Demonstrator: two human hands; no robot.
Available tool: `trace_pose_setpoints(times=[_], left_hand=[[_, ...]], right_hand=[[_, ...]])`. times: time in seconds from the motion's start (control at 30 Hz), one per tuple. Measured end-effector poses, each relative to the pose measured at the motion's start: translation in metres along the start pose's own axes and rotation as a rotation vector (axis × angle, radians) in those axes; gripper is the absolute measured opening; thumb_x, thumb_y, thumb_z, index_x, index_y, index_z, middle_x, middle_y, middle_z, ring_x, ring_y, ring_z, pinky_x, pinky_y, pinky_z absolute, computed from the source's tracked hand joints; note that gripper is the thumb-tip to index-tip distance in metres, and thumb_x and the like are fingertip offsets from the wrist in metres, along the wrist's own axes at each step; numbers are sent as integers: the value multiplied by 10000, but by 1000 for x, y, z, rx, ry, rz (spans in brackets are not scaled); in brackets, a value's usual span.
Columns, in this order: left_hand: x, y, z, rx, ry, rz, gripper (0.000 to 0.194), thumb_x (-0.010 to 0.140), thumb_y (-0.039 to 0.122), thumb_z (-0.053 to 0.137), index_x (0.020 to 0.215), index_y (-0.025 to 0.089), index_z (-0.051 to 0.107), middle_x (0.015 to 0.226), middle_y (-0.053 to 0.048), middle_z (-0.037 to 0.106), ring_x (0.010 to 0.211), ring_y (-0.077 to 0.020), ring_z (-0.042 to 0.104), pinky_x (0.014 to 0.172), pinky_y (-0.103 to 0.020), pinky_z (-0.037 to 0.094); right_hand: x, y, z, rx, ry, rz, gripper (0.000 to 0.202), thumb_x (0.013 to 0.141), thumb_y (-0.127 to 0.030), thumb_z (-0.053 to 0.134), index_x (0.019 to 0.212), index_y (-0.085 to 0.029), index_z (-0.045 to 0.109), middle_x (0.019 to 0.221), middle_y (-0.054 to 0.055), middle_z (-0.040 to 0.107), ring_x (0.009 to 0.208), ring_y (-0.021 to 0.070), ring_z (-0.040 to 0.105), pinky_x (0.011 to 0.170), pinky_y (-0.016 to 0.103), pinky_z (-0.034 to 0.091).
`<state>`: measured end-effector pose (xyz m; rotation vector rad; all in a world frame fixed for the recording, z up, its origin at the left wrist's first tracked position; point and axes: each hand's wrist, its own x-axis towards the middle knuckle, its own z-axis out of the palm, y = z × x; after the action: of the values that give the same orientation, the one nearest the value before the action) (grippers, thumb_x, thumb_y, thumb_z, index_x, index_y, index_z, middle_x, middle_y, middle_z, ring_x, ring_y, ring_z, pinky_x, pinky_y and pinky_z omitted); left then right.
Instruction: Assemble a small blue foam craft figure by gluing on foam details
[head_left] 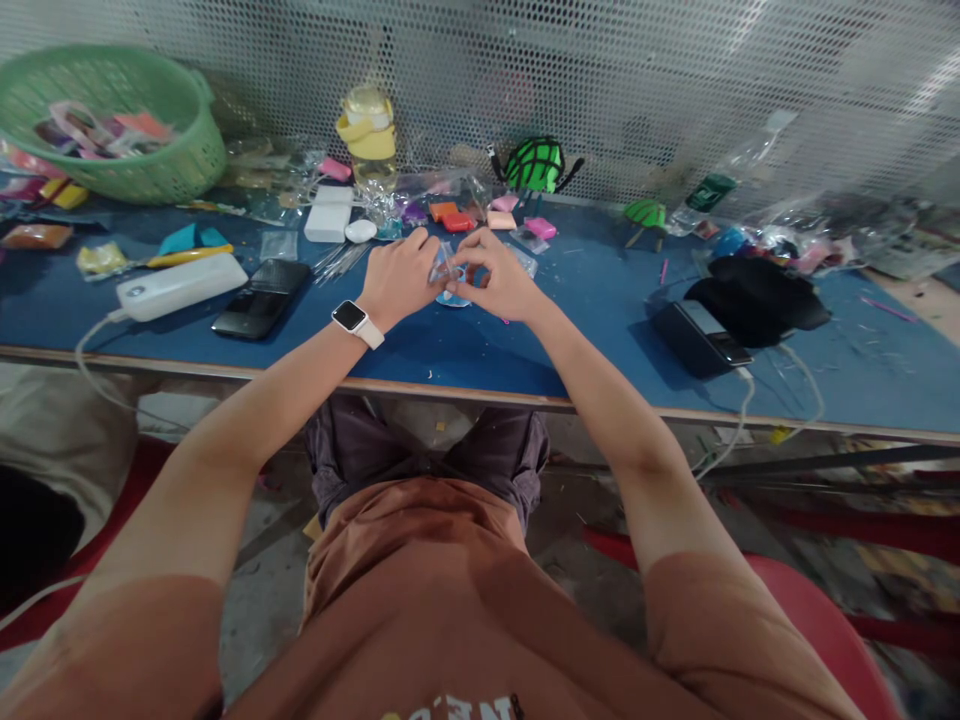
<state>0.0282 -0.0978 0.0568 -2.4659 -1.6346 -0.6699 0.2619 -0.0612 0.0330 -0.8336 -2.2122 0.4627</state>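
Note:
My left hand (401,280), with a white-strapped watch on its wrist, is closed on a small clear plastic packet (442,266) above the table. From the other side, my right hand (496,278) pinches at the same packet, thumb and fingertips close together. What the packet contains is too small to make out. Just under the fingers lies a blue and white piece (454,299), partly hidden by them. Thin metallic sticks (341,262) lie left of my left hand. Soft-looking colored packets, including a pink one (541,228), are spread behind my hands.
The blue table (480,355) holds a black phone (262,298), a white power bank (180,287) and a green basket (165,170) on the left. A yellow-lidded bottle (370,135) and a green and black figure (535,165) stand behind. At right is a black device (701,338) with a cable.

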Motion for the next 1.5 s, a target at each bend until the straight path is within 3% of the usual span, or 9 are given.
trace_pose_setpoints(times=[0.23,0.4,0.57,0.73,0.83,0.97,1.1,1.23,1.5], left_hand=[[3,-5,3,-117,6,6,312,1132,484,716,1334,253,772,1414,-194,763,1311,-440,780,987,-497,559],[10,-25,7,-134,42,-67,576,1160,720,623,1406,216,757,1430,-205,754,1406,-470,701,1022,-532,536],[15,-52,17,-196,104,-135,748,1117,837,570,1495,209,716,1433,-234,756,1390,-482,688,1042,-563,540],[11,-46,9,-176,29,-173,858,1072,897,576,1506,179,756,1574,-247,683,1426,-514,644,1084,-646,534],[10,-34,1,-293,38,-86,732,1083,769,627,1572,236,739,1583,-233,692,1433,-512,653,1136,-663,545],[17,-22,11,-629,13,0,611,1191,595,429,1692,328,654,1376,-159,769,1347,-405,735,1115,-589,618],[23,-14,30,-926,-82,-9,679,1228,473,225,1808,264,510,1376,-151,731,1339,-343,774,1086,-554,662],[20,-5,29,-1014,-123,43,704,1190,254,129,1804,217,472,1564,-155,703,1463,-308,753,1193,-568,646],[17,-10,13,-963,-210,137,712,1130,336,413,1841,299,418,1701,-158,684,1580,-307,705,1309,-558,612]], right_hand=[[0,-9,2,-8,-7,19,666,1009,-933,753,1209,-303,834,1398,143,743,1111,330,780,916,529,747],[-1,-13,-6,-10,137,62,604,1062,-873,739,1205,-293,827,1395,155,758,1164,359,807,986,596,754],[1,7,-13,-43,226,84,521,1102,-781,748,1132,-268,833,1406,196,768,1203,406,811,1100,749,730],[2,25,-14,-61,278,63,536,1074,-788,786,1133,-258,830,1383,190,777,1230,419,815,1098,723,740],[0,20,-11,-70,276,57,556,1065,-812,781,1232,-282,816,1380,157,770,1211,394,818,1032,633,759],[-3,-1,0,-103,225,28,563,1066,-783,795,1388,-321,784,1447,143,739,1256,396,802,952,573,760],[-3,-15,16,-232,213,-40,436,1117,-620,792,1435,-322,773,1528,145,710,1353,399,763,1081,621,733],[-1,-15,30,-335,236,-56,247,1186,-428,688,1362,-287,787,1507,125,742,1428,370,742,1211,598,678],[2,-7,17,-302,306,-19,324,1272,-523,554,1230,-275,758,1382,113,780,1400,346,737,1212,592,657]])
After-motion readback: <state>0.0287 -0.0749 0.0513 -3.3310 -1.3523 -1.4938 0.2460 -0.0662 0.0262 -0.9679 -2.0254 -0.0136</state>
